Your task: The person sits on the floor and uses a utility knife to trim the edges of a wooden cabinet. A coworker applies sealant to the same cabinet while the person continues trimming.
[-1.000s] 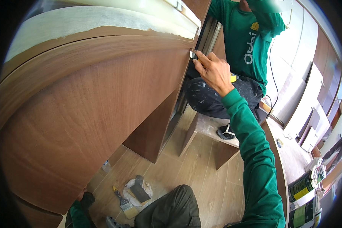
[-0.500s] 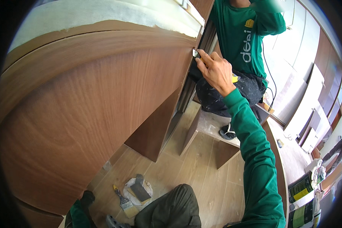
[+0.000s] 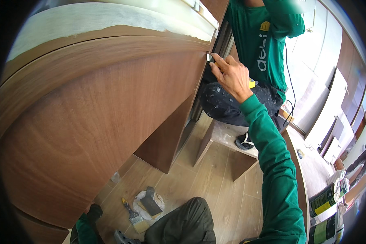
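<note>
My right hand (image 3: 232,75) grips a scraper (image 3: 209,57) with a metal blade and a yellow handle, its blade against the upper right edge of a curved wooden panel (image 3: 93,122). A pale strip (image 3: 61,28), like masking tape, runs along the brown band above the panel. My left hand (image 3: 86,209) is mostly hidden behind the panel's lower edge at bottom left, beside a green sleeve; its fingers cannot be seen.
A co-worker in green (image 3: 256,49) crouches on a low wooden bench (image 3: 219,134). A paintbrush (image 3: 134,217) and dark flat pad (image 3: 150,205) lie on the floor (image 3: 215,183). Cans (image 3: 323,203) sit on the right-hand counter (image 3: 307,162); boards (image 3: 325,105) lean behind.
My right hand and the scraper have moved slightly right along the panel's edge since a second ago. The co-worker's upper body and arm have shifted slightly.
</note>
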The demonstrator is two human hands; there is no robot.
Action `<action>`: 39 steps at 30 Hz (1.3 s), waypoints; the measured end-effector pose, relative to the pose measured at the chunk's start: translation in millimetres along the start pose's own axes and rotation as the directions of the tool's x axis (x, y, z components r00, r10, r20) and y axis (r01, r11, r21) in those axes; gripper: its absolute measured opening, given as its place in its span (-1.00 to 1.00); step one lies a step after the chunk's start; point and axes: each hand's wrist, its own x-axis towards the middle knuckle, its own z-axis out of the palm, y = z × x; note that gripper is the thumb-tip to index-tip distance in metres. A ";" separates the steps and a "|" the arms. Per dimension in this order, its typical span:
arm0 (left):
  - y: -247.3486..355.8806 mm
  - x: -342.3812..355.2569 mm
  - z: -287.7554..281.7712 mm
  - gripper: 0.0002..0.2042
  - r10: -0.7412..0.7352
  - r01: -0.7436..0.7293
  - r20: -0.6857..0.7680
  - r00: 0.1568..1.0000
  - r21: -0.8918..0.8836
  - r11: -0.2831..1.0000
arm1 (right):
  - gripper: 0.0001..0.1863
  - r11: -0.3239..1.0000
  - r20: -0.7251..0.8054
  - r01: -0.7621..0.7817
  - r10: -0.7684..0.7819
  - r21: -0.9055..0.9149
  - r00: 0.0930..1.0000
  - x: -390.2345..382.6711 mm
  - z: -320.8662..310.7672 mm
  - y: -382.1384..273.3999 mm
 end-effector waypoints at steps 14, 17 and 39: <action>-0.8 2.7 -0.3 -0.29 -0.003 0.003 -0.005 1.000 0.002 1.000 | -0.67 1.000 0.015 -0.004 0.004 0.000 1.000 2.6 0.3 3.1; -2.5 2.3 0.5 -0.28 -0.007 0.007 -0.006 1.000 -0.001 1.000 | -0.66 1.000 0.015 0.001 -0.001 0.004 1.000 5.3 -2.1 2.1; -4.1 2.5 4.6 -0.26 -0.006 0.006 -0.006 1.000 0.002 1.000 | -0.63 0.999 0.054 -0.023 0.026 -0.040 0.998 5.2 -5.9 -3.2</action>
